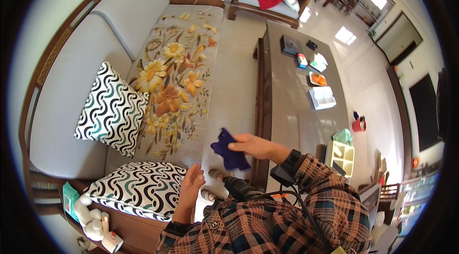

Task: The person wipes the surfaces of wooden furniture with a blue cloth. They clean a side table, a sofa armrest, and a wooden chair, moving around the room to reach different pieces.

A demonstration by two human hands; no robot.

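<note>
Cloth: a small dark purple cloth (230,150) hung in the air between the sofa and the long table, above the pale floor; it drooped in loose folds because it was pinched only along its upper edge.
Right hand: the right hand (252,146) had its fingers closed on the cloth's top edge, the arm stretched forward so the cloth dangled free of the person's lap.
Left hand: the left hand (191,183) held nothing, fingers loosely spread, hovering just beside the near cushion, apart from the cloth.
Near cushion: a black-and-white wave-patterned cushion (136,188) lay flat at the sofa's near end, close under the left hand.
Second cushion: a matching cushion (111,109) leaned upright against the grey backrest, propped there by its own tilt.
Sofa: the sofa (179,77) had a floral seat cover spread along its length.
Table: the long grey table (291,110) carried a few small items at its far end, well apart from both hands; what they were was hard to tell at that size, possibly a dish and boxes.
Bucket: a small red bucket (359,124) stood on the floor beyond the table.
</note>
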